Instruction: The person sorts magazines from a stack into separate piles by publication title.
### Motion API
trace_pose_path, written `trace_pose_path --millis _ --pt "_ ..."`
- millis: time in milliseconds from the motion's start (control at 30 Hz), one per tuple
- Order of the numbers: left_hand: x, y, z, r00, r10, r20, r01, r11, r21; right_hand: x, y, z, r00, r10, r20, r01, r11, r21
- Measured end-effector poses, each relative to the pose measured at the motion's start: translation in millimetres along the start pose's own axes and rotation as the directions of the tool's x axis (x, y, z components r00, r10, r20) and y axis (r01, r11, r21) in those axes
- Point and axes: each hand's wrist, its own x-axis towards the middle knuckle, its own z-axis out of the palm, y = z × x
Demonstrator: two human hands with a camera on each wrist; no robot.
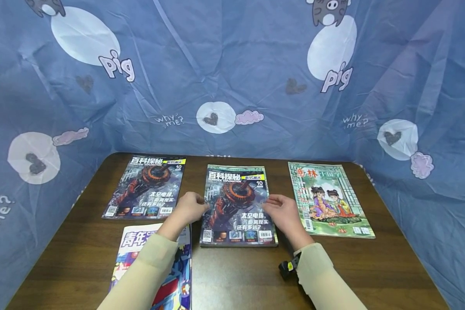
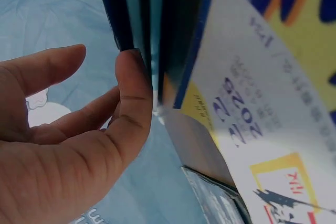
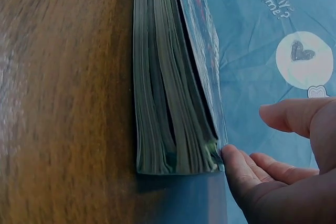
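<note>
A dark magazine with a red-orange ring-shaped machine on its cover (image 1: 236, 206) lies on top of a stack at the table's middle. A green magazine edge (image 1: 236, 167) shows beneath it at the back. My left hand (image 1: 190, 209) is at the stack's left side, a fingertip touching its edge in the left wrist view. On the opposite side my right hand (image 1: 283, 211) touches the edge; the right wrist view shows one fingertip against the top cover's rim and the thick page block (image 3: 168, 87). Neither hand visibly pinches the stack.
A matching dark magazine (image 1: 145, 185) lies at the back left. A colourful magazine (image 1: 182, 284) at front left is partly under my left forearm. At right lies a green magazine with two cartoon children (image 1: 331, 200). Blue printed cloth (image 1: 232, 77) surrounds the wooden table (image 1: 232, 275).
</note>
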Motion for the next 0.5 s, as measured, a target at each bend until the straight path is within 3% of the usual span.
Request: trace_pose_path --millis 500 --pt "3.4 -4.2 0.2 0.995 -0.067 0.069 0.074 0.99 -0.118 -1.2 -1.8 1.6 0.997 0.007 -0.072 -0.005 1.0 0.026"
